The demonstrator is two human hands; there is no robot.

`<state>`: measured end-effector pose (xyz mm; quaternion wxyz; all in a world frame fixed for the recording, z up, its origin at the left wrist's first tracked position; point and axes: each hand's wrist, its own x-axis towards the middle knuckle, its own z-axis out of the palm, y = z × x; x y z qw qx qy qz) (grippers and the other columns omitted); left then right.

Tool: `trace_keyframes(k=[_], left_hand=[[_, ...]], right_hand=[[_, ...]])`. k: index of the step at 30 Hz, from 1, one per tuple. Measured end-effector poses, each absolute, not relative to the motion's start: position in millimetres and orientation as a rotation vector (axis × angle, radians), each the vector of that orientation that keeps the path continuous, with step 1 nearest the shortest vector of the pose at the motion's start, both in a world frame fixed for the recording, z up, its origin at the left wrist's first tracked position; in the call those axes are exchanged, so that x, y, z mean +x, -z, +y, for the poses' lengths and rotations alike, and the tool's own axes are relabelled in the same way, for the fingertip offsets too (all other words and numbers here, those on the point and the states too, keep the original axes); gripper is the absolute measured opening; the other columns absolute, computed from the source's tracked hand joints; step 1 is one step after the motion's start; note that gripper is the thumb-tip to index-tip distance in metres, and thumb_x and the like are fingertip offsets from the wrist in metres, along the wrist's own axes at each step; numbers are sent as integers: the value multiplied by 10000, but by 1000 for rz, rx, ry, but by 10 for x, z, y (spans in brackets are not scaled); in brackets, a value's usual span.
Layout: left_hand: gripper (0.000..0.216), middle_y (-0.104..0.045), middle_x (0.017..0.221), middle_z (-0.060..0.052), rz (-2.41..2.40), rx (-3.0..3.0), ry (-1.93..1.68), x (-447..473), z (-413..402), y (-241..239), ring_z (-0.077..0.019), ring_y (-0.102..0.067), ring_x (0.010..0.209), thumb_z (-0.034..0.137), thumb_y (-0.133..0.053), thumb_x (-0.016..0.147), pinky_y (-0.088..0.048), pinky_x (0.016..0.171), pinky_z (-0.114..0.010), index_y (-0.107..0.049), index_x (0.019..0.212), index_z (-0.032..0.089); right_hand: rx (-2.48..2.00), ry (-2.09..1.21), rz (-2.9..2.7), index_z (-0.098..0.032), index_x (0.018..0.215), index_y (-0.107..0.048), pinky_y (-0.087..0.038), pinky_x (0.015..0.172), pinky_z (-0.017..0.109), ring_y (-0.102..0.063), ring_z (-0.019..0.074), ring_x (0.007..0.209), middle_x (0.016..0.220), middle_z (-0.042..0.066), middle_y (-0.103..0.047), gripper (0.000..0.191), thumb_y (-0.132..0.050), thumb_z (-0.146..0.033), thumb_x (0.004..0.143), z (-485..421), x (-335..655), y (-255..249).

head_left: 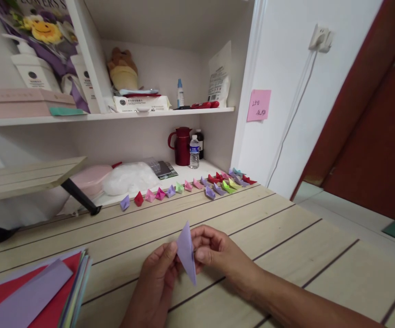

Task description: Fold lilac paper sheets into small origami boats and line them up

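Note:
A piece of folded purple paper, pointed at top and bottom, is held upright above the wooden table. My left hand pinches its left side between thumb and fingers. On the other side, my right hand grips the right edge with thumb and curled fingers. Some of the fingertips are hidden behind the paper. Beyond my hands, small folded paper boats stand in a row along the table's back edge, among them a red boat and a purple boat.
At the lower left lies a stack of coloured paper with a loose purple strip on top. Behind the table, a shelf holds a red jug, a water bottle and a white plastic bag. A small raised stand is at the left.

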<state>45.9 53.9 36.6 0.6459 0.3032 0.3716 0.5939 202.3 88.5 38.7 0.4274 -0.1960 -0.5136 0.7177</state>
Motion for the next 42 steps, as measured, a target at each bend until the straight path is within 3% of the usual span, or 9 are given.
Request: trace_keyframes(k=[5, 12, 16, 20, 27, 38, 42], left_hand=[[254, -618, 641, -7, 843, 690, -1344, 442, 539, -350, -145, -575, 661, 379, -785, 745, -481, 686, -289, -700, 741, 139], [323, -630, 666, -20, 802, 761, -1263, 403, 541, -288, -125, -523, 640, 464, -738, 783, -423, 635, -257, -681, 733, 151], [304, -590, 621, 1, 786, 788, -1257, 397, 542, -263, -117, -493, 607, 433, -738, 789, -416, 640, -264, -653, 690, 158], [286, -669, 732, -43, 749, 783, -1305, 447, 540, -330, -164, -575, 714, 430, -707, 819, -448, 686, -290, -692, 749, 152], [198, -685, 758, -36, 795, 711, -1353, 442, 539, -295, -179, -609, 799, 345, -761, 774, -448, 729, -284, -678, 791, 165], [371, -592, 618, -12, 866, 752, -1365, 495, 545, -252, -136, -504, 593, 496, -763, 709, -413, 595, -286, -623, 679, 154], [377, -596, 625, -5, 976, 771, -1430, 522, 561, -212, -143, -521, 611, 522, -744, 702, -429, 611, -285, -612, 676, 170]], right_hand=[[-545, -1799, -1212, -169, 947, -709, -526, 606, 233, -643, 115, 630, 757, -2, -688, 343, -885, -306, 686, 900, 2019, -387], [-464, -1858, -1207, -144, 929, -713, -544, 578, 244, -672, 130, 575, 726, 17, -721, 389, -909, -327, 647, 918, 1990, -307], [-446, -1871, -1245, -133, 986, -697, -541, 562, 258, -692, 157, 561, 724, 47, -738, 384, -857, -366, 726, 917, 1982, -261], [-448, -1813, -1256, -161, 1062, -685, -529, 604, 232, -675, 127, 630, 783, 30, -712, 361, -801, -376, 796, 904, 1994, -276], [-469, -1827, -1237, -194, 1050, -693, -520, 591, 218, -632, 98, 603, 797, -11, -667, 415, -880, -302, 696, 884, 2011, -334], [-494, -1857, -1273, -135, 971, -716, -513, 595, 243, -671, 139, 597, 701, 32, -704, 310, -821, -341, 765, 898, 2015, -283], [-522, -1810, -1282, -146, 953, -705, -494, 633, 235, -633, 117, 619, 688, 3, -668, 292, -806, -353, 774, 894, 2008, -323]])
